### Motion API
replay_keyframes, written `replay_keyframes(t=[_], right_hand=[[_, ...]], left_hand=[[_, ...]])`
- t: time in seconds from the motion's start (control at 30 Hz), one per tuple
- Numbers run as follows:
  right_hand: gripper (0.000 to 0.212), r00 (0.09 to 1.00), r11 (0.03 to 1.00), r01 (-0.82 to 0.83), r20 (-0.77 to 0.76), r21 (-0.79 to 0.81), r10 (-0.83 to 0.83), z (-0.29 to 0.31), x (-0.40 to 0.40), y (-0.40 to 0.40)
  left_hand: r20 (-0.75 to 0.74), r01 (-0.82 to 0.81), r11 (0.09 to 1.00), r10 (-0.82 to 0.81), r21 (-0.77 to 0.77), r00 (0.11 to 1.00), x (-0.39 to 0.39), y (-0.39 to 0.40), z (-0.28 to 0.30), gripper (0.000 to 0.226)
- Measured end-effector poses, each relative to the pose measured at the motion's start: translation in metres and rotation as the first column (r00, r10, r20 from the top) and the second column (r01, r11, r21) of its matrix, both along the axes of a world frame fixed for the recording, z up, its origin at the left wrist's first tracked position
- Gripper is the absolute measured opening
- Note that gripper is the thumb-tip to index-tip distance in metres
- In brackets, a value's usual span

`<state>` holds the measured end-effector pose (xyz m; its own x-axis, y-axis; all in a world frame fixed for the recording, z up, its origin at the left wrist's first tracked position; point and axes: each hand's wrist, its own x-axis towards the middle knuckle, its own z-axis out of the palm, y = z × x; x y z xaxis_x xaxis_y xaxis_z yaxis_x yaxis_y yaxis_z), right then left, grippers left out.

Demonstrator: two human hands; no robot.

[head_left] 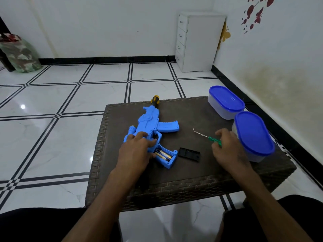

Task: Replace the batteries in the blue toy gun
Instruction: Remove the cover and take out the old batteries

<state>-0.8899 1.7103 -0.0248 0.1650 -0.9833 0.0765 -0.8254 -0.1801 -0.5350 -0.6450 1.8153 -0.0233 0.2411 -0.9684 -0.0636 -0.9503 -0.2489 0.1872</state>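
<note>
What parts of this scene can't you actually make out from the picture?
- Head view: the middle of the blue toy gun lies under the left hand.
- The batteries show in the open grip, but their labels are too small to read.
- The screwdriver handle is mostly hidden by the right hand.
- What the two blue-lidded containers hold cannot be seen; the lids cover them.

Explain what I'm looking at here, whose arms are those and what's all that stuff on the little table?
There is no machine. A camera worn on a person's head looks down at their own two bare hands. The left hand rests on a blue toy gun lying on a dark woven table. Its grip is open, showing batteries; the black cover lies beside it. The right hand holds a green-handled screwdriver. Two blue-lidded containers stand at the right.
</note>
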Motion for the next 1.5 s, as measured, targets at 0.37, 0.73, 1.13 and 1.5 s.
replay_keyframes(t=[0.37, 0.73, 1.13, 1.5], right_hand=[[0.006, 0.596, 0.996, -0.086, 0.801, -0.003, 0.054, 0.024, 0.040, 0.033], [0.008, 0.747, 0.917, -0.315, 0.531, -0.246, 0.399, 0.020, 0.048, 0.037], [0.005, 0.780, 0.890, -0.390, 0.429, -0.236, 0.455, 0.018, 0.061, 0.034], [0.004, 0.763, 0.909, -0.339, 0.494, -0.241, 0.416, 0.003, 0.064, 0.033]], left_hand=[[0.130, 0.089, 0.996, -0.092, 0.030, 0.987, -0.009, 0.004, 0.009, 0.043], [0.163, 0.123, 0.986, -0.141, 0.117, 0.976, -0.013, 0.007, 0.009, 0.043], [0.180, 0.124, 0.983, -0.148, 0.139, 0.972, -0.013, 0.005, 0.009, 0.046], [0.195, 0.123, 0.982, -0.150, 0.145, 0.969, -0.015, 0.004, 0.008, 0.048]])
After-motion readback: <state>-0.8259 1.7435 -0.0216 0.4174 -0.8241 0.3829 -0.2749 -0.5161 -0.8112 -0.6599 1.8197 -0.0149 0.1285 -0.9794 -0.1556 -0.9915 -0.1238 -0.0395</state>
